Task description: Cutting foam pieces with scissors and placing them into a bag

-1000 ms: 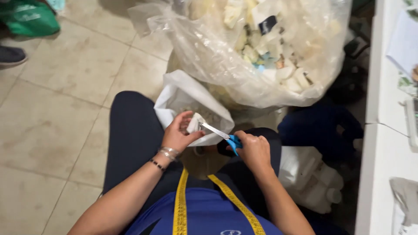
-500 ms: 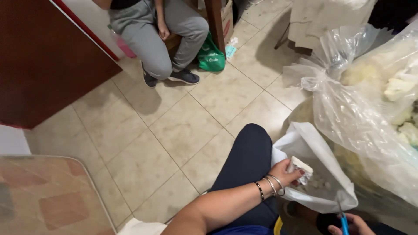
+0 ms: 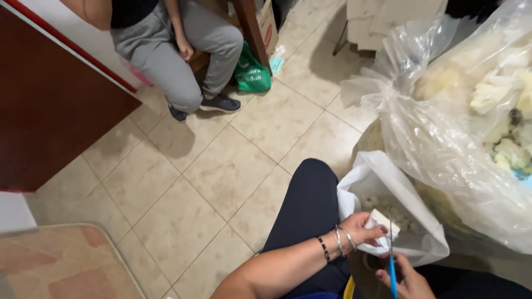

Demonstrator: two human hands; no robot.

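Both hands are seen low in the frame, over the lap: the left hand, ringed with bracelets at the wrist, is pinched on a small pale foam piece, and the right hand is closed round the blue handle of a pair of scissors, whose blades are held upright against the piece. Half a second ago the scissors were kept low at the frame edge, away from the foam; now the blades have been brought up to it, as they were a second ago, so the cutting is judged to have been taken up again on the same piece. The view has also been swung left since a second ago, towards the tiled floor and a seated person in grey trousers. Beneath the left hand a small white bag is held open against the knee; small pale crumbs are seen inside it. At the right a large clear plastic bag is stuffed with yellowish and white foam offcuts. A green bag is left on the floor by the seated person's feet.
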